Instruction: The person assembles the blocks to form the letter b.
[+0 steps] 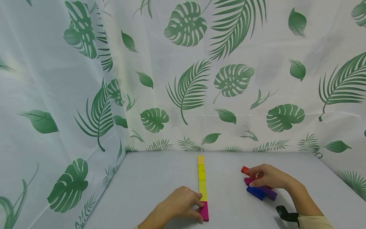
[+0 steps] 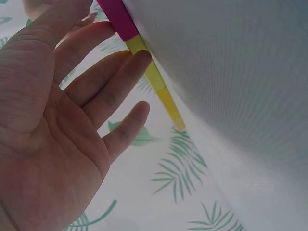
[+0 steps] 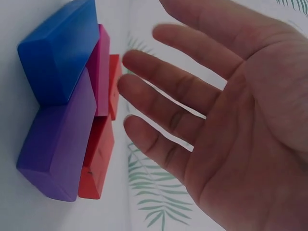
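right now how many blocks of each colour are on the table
yellow blocks: 3, seams faint
magenta blocks: 2
red block: 1, partly hidden
blue block: 1
purple block: 1
total: 8

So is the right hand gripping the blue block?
No, the right hand hangs over the blue block with fingers straight, holding nothing.

My head view looks down the counter (image 1: 160, 178); each wrist view sits close under its palm, sharing the blocks.
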